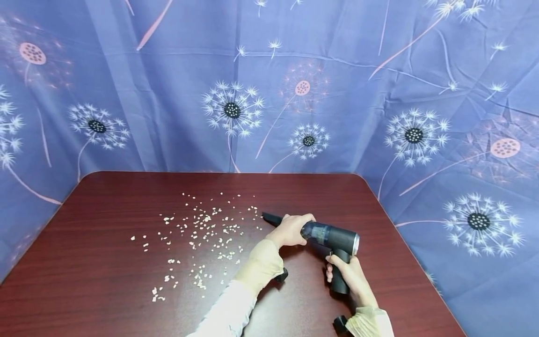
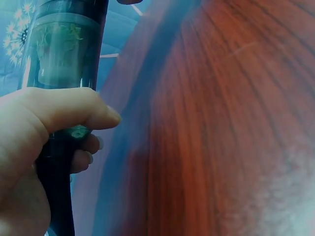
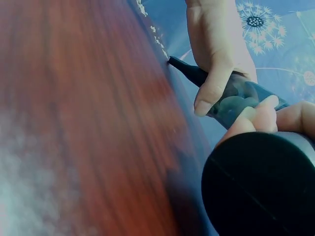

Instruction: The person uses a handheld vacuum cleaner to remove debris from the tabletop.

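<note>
A black handheld vacuum cleaner [image 1: 342, 238] is held over the right part of the table, its narrow nozzle [image 1: 271, 218] pointing left. My left hand [image 1: 293, 229] grips its front end just behind the nozzle, with the thumb across the top in the left wrist view. My right hand [image 1: 347, 271] is wrapped round the upright handle [image 1: 339, 284]. Greenish bits show inside the clear dust cup [image 2: 59, 54]. Small pale scraps [image 1: 206, 219] lie scattered left of the nozzle, a few of them close to its tip.
The dark red wooden table [image 1: 105, 201] has rounded far corners. A blue curtain [image 1: 177, 117] with dandelion prints hangs behind it and along both sides. Black wrist devices [image 1: 281, 275] sit under both sleeves.
</note>
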Demonstrator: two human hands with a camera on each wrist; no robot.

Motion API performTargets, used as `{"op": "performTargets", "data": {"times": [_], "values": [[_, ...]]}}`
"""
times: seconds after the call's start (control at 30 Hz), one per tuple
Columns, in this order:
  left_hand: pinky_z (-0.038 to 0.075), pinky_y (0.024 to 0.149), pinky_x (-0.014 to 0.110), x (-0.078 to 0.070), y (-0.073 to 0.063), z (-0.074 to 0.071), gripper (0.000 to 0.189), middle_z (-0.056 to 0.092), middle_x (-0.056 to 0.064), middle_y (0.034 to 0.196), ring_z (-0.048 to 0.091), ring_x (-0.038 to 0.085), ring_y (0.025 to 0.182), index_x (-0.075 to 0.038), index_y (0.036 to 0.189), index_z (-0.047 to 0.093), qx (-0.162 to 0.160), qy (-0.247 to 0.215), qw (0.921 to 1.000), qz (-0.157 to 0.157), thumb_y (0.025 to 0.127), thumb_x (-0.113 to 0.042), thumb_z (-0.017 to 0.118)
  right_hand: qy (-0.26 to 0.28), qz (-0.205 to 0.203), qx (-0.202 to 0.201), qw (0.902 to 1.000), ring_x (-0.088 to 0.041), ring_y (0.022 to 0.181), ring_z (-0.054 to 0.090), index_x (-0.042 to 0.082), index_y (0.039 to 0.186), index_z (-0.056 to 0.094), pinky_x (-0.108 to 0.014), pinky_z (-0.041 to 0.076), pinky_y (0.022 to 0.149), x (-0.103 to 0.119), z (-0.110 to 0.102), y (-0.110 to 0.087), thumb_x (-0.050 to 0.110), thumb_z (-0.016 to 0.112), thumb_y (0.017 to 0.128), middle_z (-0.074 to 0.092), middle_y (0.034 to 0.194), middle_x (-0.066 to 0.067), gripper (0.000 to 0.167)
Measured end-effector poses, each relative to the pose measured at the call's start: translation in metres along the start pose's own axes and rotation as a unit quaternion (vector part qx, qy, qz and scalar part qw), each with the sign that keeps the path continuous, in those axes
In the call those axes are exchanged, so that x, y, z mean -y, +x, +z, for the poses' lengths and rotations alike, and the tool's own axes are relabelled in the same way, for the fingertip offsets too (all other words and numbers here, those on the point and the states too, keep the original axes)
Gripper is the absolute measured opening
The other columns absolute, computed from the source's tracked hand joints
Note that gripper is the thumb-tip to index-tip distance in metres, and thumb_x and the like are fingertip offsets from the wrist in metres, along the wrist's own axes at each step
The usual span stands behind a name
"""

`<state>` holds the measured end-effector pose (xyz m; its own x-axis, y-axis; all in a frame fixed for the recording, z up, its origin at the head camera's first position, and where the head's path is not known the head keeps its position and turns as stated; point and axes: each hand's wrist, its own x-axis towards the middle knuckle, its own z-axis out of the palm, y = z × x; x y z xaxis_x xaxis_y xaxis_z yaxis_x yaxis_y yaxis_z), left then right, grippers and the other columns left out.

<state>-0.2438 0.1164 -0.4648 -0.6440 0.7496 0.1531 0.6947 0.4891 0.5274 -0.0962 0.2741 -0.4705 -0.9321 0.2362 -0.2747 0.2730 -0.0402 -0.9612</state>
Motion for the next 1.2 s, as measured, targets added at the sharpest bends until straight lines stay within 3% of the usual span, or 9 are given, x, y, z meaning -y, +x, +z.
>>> {"op": "performTargets", "data": {"times": [0.33,0.53,0.7,0.97,1.2], "values": [[0.035,0.082,0.028,-0.005,-0.008,0.003,0.058,0.070,-0.006,0.112,0.064,0.011,0.100,-0.022,0.120,0.054,-0.020,0.025,0.9995,-0.007,0.070,-0.014,0.082,-0.016,0.004,0.033,0.9993,-0.013,0.048,0.050,0.000,0.083,0.055,-0.030,0.048,0.051,-0.001,-0.008,0.001,0.010,0.057,0.088,0.052,0.058,-0.001,0.011],[0.037,0.082,0.030,-0.015,-0.017,0.010,0.056,0.070,-0.004,0.112,0.065,0.013,0.103,-0.020,0.121,0.054,-0.038,0.045,0.9983,-0.004,0.072,-0.017,0.081,-0.019,0.021,0.064,0.9975,-0.012,0.050,0.050,0.005,0.080,0.055,-0.028,0.046,0.052,-0.001,-0.021,-0.003,0.012,0.056,0.090,0.052,0.060,0.000,0.013],[0.037,0.082,0.029,-0.014,-0.021,0.012,0.056,0.070,-0.004,0.111,0.064,0.012,0.103,-0.020,0.120,0.054,-0.052,0.050,0.9974,-0.007,0.072,-0.018,0.082,-0.025,0.018,0.075,0.9967,-0.012,0.050,0.050,0.005,0.078,0.054,-0.028,0.047,0.052,-0.001,-0.019,-0.002,0.013,0.056,0.091,0.052,0.060,0.000,0.015],[0.036,0.079,0.028,0.000,-0.020,0.009,0.056,0.071,-0.006,0.105,0.065,0.011,0.096,-0.021,0.117,0.054,-0.039,0.043,0.9983,-0.008,0.069,-0.017,0.083,-0.003,0.020,0.048,0.9986,-0.012,0.049,0.049,0.003,0.082,0.057,-0.028,0.047,0.052,-0.004,-0.003,-0.003,0.010,0.056,0.089,0.051,0.060,-0.001,0.010],[0.033,0.078,0.027,0.004,-0.016,-0.003,0.054,0.071,-0.007,0.103,0.065,0.008,0.092,-0.022,0.113,0.056,-0.014,0.036,0.9993,-0.006,0.068,-0.015,0.084,0.022,0.010,0.008,0.9997,-0.013,0.049,0.049,0.002,0.083,0.056,-0.028,0.047,0.050,-0.004,0.013,-0.003,0.008,0.055,0.087,0.050,0.060,-0.003,0.008]]}}
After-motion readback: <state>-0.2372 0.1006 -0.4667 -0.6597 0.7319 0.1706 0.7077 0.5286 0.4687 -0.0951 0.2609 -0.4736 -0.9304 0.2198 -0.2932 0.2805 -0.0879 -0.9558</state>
